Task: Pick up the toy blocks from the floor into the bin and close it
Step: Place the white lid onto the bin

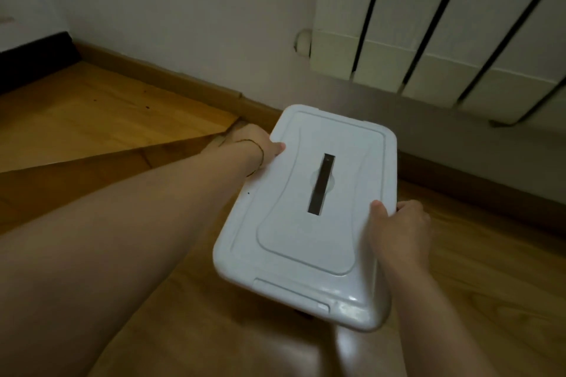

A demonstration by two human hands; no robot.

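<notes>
**Seat the lid squarely before you press**

The white lid (294,223) lies over the bin, whose body is hidden beneath it, near the wall below the radiator (444,40). Your left hand (254,147) grips the lid's far-left edge and your right hand (401,226) grips its right edge, each with the thumb on top and the fingers curled under. No toy blocks show on the floor (92,119), so closing looks like the step left. Check that the corners sit level, then press evenly around the rim and finish at the near-end latch (291,291). I cannot tell whether it has caught.
</notes>
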